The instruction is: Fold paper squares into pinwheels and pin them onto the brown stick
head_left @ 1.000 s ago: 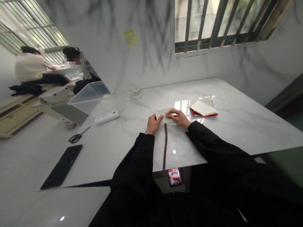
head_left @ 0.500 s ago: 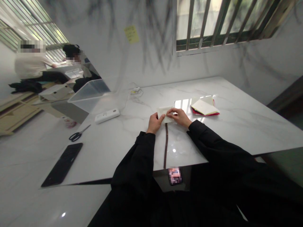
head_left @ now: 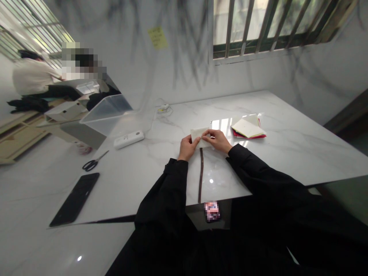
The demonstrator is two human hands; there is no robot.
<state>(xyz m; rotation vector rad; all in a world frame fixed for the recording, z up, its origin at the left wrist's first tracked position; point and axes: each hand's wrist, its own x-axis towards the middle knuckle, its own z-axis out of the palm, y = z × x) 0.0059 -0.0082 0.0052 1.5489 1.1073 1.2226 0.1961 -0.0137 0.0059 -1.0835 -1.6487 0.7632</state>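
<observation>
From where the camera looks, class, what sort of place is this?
Probably a craft or work room. Both hands, left hand and right hand, hold a pale folded paper on a marble table; coloured paper sheets and scissors lie nearby.

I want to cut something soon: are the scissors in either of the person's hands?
No: the scissors lie on the table, while both hands pinch the pale paper.

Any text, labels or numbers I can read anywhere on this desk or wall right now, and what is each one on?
No text can be read in this view.
Yellow sticky note on the wall: handwriting, too blurred to read.
White power bank: a small dark mark, too small to read.
Cream paper held by the left hand and right hand: no print visible.
Paper stack, black phone: no visible text.
</observation>
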